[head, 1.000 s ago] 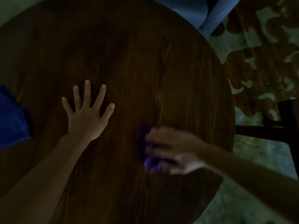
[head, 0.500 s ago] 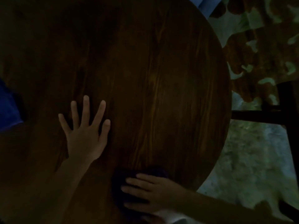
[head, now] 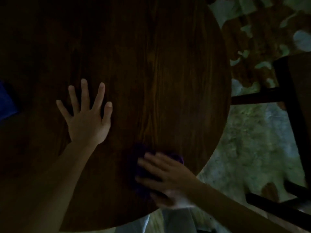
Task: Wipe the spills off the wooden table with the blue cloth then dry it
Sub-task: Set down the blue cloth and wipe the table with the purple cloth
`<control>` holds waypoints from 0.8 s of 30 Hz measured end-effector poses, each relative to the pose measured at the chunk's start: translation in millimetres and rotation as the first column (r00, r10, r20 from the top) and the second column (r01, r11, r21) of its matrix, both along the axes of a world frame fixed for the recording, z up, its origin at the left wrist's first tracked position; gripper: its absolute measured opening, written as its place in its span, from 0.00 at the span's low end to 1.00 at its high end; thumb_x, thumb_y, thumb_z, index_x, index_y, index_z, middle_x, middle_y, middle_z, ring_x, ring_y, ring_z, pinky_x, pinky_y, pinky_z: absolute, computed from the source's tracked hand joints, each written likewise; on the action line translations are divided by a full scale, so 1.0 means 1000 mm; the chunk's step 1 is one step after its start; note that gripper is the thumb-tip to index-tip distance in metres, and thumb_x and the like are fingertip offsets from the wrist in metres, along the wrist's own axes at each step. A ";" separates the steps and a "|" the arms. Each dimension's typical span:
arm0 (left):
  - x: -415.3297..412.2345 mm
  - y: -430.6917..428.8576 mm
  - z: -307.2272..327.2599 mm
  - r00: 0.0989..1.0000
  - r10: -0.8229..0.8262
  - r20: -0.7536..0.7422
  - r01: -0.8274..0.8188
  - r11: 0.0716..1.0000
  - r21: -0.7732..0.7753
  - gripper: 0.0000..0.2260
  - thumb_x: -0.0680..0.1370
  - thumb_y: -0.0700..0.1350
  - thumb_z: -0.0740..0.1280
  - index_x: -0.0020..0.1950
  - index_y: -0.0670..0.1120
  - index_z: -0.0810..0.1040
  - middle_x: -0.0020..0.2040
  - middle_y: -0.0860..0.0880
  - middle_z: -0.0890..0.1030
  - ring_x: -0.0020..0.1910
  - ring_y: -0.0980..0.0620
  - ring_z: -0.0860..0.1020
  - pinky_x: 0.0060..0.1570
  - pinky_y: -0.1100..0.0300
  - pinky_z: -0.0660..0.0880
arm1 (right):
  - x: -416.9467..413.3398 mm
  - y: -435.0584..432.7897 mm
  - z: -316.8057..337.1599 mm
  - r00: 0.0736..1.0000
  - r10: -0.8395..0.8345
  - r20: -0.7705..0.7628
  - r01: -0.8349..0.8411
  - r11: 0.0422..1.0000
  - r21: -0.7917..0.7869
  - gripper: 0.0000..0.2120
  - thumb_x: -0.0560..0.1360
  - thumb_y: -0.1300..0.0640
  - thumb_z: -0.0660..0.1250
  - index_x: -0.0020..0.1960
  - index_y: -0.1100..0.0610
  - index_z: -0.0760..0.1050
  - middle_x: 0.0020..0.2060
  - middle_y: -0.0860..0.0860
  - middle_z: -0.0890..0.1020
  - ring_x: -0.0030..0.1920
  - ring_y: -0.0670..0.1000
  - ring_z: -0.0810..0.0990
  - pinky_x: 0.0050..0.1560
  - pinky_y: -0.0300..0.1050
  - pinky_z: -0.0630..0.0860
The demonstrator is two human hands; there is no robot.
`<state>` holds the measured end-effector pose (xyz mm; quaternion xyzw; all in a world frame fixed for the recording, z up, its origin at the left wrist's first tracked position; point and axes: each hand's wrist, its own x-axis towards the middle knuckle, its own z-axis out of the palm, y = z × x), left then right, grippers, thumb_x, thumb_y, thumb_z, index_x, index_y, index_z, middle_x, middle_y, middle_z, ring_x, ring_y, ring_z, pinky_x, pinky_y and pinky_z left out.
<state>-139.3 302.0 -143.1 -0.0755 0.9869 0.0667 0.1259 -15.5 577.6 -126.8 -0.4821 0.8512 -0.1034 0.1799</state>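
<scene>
Scene: I am looking down on a round, dark wooden table (head: 168, 73) in very dim light; its curved rim is running down the right side of the view.
Right grip: my right hand (head: 165, 178) is lying flat with the fingers spread, pressing down on the cloth rather than pinching it; the hand is blurred, so I am judging it to be mid-wipe.
Cloth: the blue cloth (head: 139, 165), looking purplish in this light, is bunched under my right palm near the table's 5 o'clock edge, sticking out past my fingertips toward 10 o'clock.
Left grip: my left hand (head: 87, 118) is resting open on the wood, fingers fanned toward 12 o'clock, holding nothing and apparently steadying me.
Key relation: the unwiped wood is stretching away from the cloth toward 12 and 1 o'clock; my right hand is the one on the cloth, and my left is lying at 10 o'clock from it, well apart.
Spills: I cannot tell where any wet patches are; the surface is too dark.
Other blue fabric: something blue (head: 6, 101) is showing at the 9 o'clock edge of the view.
Surroundings: a dark chair frame (head: 284, 91) is standing beyond the rim at 3 o'clock.
</scene>
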 end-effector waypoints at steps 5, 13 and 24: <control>-0.001 0.002 -0.005 0.999 -0.006 -0.033 0.006 1.000 -0.003 0.28 0.83 0.66 0.41 0.83 0.63 0.45 0.85 0.47 0.43 0.83 0.39 0.40 0.74 0.29 0.37 | -0.080 0.117 -0.015 0.938 -0.342 -0.059 0.337 0.938 -0.083 0.27 0.79 0.43 0.65 0.74 0.53 0.73 0.77 0.59 0.67 0.79 0.61 0.63 0.75 0.64 0.65; 0.001 -0.002 -0.006 0.999 0.003 -0.041 -0.004 1.000 -0.001 0.27 0.83 0.66 0.43 0.83 0.63 0.45 0.85 0.47 0.44 0.83 0.39 0.41 0.74 0.28 0.39 | -0.021 0.025 -0.004 0.814 -0.575 -0.084 0.578 0.816 0.014 0.28 0.81 0.41 0.54 0.79 0.49 0.64 0.81 0.57 0.60 0.81 0.61 0.54 0.77 0.64 0.60; -0.001 0.002 -0.001 1.000 0.016 -0.018 -0.016 1.000 -0.019 0.28 0.83 0.65 0.41 0.83 0.63 0.45 0.85 0.46 0.43 0.83 0.39 0.40 0.75 0.29 0.38 | -0.174 0.014 -0.003 0.255 -0.960 -0.112 0.966 0.259 -0.016 0.28 0.82 0.41 0.52 0.81 0.48 0.60 0.82 0.56 0.56 0.81 0.60 0.53 0.76 0.63 0.62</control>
